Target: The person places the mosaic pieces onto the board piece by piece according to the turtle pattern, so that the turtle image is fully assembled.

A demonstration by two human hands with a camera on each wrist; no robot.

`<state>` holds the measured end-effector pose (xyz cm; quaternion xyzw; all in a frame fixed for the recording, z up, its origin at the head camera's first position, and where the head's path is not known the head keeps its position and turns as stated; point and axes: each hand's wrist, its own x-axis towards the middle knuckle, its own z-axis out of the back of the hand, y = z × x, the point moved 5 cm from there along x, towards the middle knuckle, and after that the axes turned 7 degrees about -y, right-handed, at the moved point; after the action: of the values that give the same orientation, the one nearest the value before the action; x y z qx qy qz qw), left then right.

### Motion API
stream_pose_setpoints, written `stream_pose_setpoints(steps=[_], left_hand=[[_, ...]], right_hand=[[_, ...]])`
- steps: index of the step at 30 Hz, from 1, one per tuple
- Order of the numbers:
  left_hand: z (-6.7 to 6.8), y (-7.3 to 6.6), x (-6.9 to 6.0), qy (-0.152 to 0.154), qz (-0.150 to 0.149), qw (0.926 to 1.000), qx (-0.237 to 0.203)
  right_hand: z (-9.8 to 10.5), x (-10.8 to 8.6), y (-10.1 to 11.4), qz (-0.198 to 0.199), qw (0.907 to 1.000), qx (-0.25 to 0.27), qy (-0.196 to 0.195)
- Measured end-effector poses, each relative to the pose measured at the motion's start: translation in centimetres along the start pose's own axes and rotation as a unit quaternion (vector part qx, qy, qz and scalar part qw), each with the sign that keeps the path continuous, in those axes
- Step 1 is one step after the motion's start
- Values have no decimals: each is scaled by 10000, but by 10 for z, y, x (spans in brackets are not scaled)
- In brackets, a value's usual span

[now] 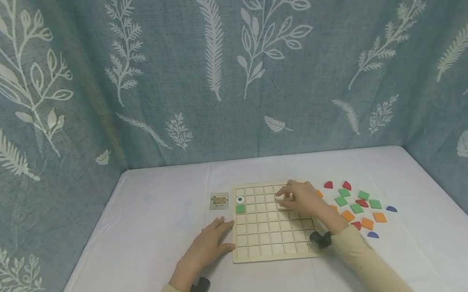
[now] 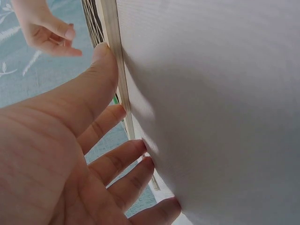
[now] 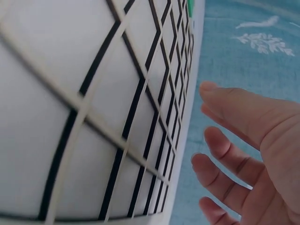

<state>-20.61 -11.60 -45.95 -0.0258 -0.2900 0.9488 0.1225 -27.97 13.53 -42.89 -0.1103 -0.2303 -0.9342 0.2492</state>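
A pale square-grid board (image 1: pixel 265 252) lies on the white table. My left hand (image 1: pixel 209 243) rests beside its left edge, fingers spread and thumb near the rim; the left wrist view shows the thumb (image 2: pixel 104 65) along the board's side. Over the board's upper right part is my right hand (image 1: pixel 302 198), its fingers loosely bent. In the right wrist view no piece shows between the thumb (image 3: pixel 234 105) and fingers. At the board's upper left sit a round white piece with a dark centre (image 1: pixel 240 200) and, just below it, a green square (image 1: pixel 240 209).
A small picture card (image 1: pixel 219 201) lies left of the board's upper corner. Scattered to the right are several green squares (image 1: pixel 356 208), orange squares (image 1: pixel 367 223), red quarter-round pieces (image 1: pixel 328 185) and blue half-rounds (image 1: pixel 373 234). A patterned curtain (image 1: pixel 231 118) hangs behind the table.
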Motion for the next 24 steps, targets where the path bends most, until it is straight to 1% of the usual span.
stream_pose_setpoints(steps=[6, 11, 15, 18, 21, 24], left_hand=[[1, -1, -1, -54, -46, 10000, 59], [2, -2, -1, -83, -133, 9999, 73], [2, -2, -1, -42, -128, 9999, 26], [1, -1, -1, -22, -119, 9999, -22], [1, -1, -2, -11, -135, 9999, -26], [2, -1, -2, -3, -146, 9999, -4]], right_hand=[[7, -8, -6, -187, 9998, -63, -8], [10, -15, -16, -433, 9991, 7, 1], [13, -20, -24, -492, 9988, 19, -83], [17, -24, -30, -417, 9990, -7, -160], [21, -27, -36, -427, 9989, -10, -204], [25, -30, -43, -537, 9984, 8, -201]])
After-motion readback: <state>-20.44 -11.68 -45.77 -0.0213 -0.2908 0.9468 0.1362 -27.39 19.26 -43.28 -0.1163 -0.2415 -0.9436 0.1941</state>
